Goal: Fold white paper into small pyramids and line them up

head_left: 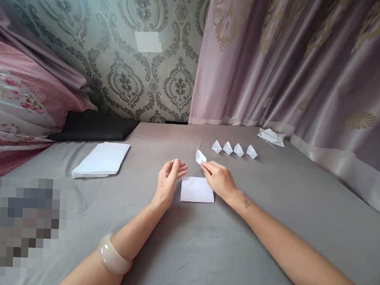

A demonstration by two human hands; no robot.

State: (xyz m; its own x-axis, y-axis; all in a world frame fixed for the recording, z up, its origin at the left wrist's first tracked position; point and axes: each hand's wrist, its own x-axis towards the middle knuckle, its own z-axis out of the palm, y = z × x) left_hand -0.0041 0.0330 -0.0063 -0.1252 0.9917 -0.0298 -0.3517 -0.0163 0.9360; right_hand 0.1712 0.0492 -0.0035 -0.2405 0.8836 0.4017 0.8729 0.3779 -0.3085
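At the far left of the frame, a floral fabric [18, 97] is hung in folds, and a pixelated patch is seen in the lower left corner. Beside the fabric, a black cloth [93, 125] is laid at the back edge of the grey cloth [172, 251] by which the whole surface is covered. Just in front of it, a stack of white paper [103, 157] is set at left of centre. In the upper middle, a white sheet [148, 42] is seen against the patterned wall [126, 79].

A pale bangle [113, 254] is worn on the left forearm. The left hand [169, 175] is held at the centre, loosely cupped, with nothing seen in its grasp. Between the hands, a white paper rectangle [196, 191] is laid flat, its upper right corner hidden by the right hand [220, 175]. Above that rectangle, a folded paper piece [200, 156] is pinched at its lower end between the right thumb and fingers.

Right of centre, four folded pieces [228, 148] are stood in a row, the rightmost spaced slightly wider. At right, near the hem of a purple curtain [259, 70], a small heap of paper [272, 137] is left.
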